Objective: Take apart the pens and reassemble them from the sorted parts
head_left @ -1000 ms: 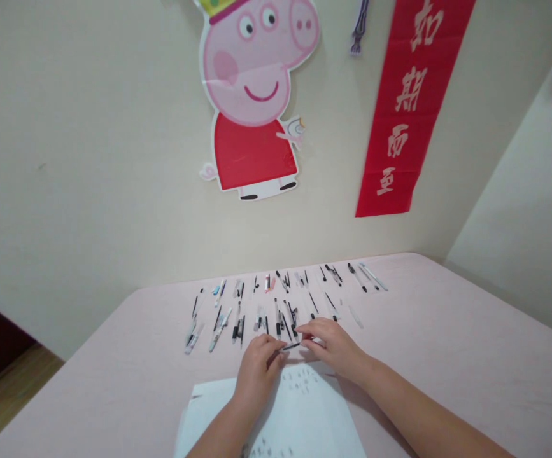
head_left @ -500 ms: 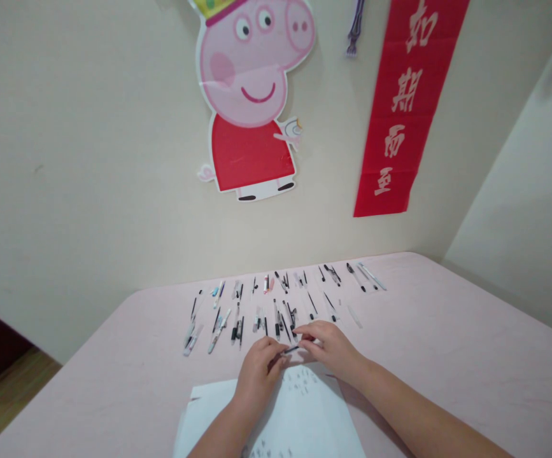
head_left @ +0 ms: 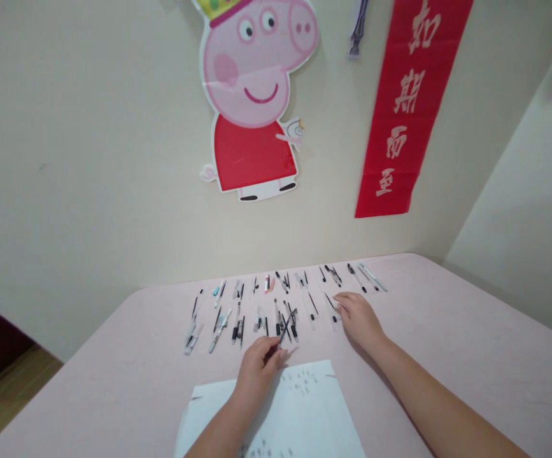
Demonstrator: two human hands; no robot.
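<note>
My left hand (head_left: 258,364) pinches a thin black pen part (head_left: 284,329), which points up and away over the near row of pen parts (head_left: 237,326). My right hand (head_left: 359,318) rests on the pink table (head_left: 447,331) to the right, with its fingers curled down beside loose pen pieces (head_left: 332,304); whether it grips one is hidden. A white sheet of paper (head_left: 304,413) with small handwriting lies in front of me, partly under my left wrist.
Several pens, caps and refills lie in two rows near the table's far edge (head_left: 280,283). A cartoon pig cut-out (head_left: 254,95) and a red banner (head_left: 407,108) hang on the wall. At left the floor (head_left: 3,394) shows beyond the table edge.
My right hand let go of the black pen part and moved right and away toward the rows. My left hand kept the part and tilted it upward.
</note>
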